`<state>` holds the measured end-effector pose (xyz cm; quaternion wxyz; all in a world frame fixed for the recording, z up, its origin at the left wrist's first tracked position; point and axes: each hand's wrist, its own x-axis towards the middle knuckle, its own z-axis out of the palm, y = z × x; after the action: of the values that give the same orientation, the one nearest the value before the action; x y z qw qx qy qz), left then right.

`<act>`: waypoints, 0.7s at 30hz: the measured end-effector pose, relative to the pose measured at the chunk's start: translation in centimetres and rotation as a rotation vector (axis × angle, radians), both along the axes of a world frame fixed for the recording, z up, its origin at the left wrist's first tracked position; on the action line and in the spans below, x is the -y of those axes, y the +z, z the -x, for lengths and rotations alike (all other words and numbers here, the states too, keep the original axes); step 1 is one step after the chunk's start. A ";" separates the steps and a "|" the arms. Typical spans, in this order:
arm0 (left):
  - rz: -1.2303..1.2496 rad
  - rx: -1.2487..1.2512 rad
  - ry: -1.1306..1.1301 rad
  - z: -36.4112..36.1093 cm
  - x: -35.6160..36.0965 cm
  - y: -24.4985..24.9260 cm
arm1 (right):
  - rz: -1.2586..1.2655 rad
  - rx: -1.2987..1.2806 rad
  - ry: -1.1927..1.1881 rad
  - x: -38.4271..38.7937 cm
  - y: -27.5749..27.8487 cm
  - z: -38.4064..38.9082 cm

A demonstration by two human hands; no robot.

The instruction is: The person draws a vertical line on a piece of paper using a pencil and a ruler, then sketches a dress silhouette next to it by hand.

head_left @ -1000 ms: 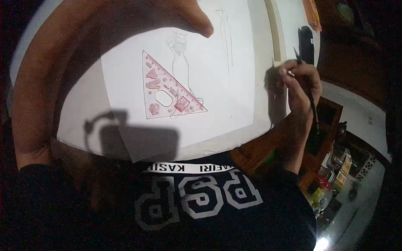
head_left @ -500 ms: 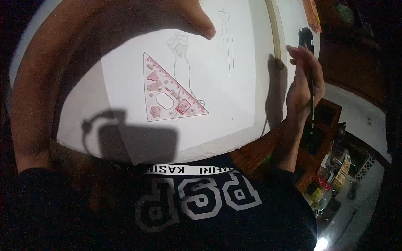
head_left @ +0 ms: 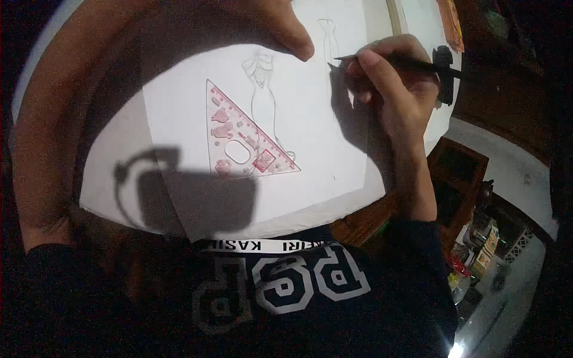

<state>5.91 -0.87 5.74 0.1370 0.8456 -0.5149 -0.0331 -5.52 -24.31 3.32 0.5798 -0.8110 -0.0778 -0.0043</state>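
Observation:
My right hand pinches a dark pencil, its tip close over the white paper, beside a faint small dress sketch. My left hand rests at the top of the sheet, thumb stretched out, with the other fingers mostly out of view. Between the hands and my body lies a clear triangular set square with pink markings and an oval hole. It overlaps the lower part of a larger pencil drawing of a draped, fitted gown.
A pale strip runs along the board's right side. Near it are a black object and an orange packet. Lower right, past wooden furniture, stand assorted packets and containers. Shadows fall across the paper.
My right hand has swung left from the board's edge onto the paper, turning the pencil from upright along the palm to a writing grip. My left hand stays nearly still.

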 end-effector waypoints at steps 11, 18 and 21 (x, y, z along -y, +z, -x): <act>-0.001 0.007 0.023 0.5 -0.1 -0.1 | 0.160 0.048 -0.009 -0.5 -0.2 0.5; 0.009 0.031 0.027 0.4 -0.1 -0.2 | 0.204 0.131 0.022 0.1 -0.9 0.0; 0.026 0.042 0.019 0.5 -0.1 -0.2 | 0.164 0.190 0.042 1.0 -1.5 -0.2</act>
<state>5.43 -0.80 5.50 0.1373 0.8492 -0.5098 -0.0072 -5.29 -25.33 1.85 0.5016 -0.8498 -0.1494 -0.0628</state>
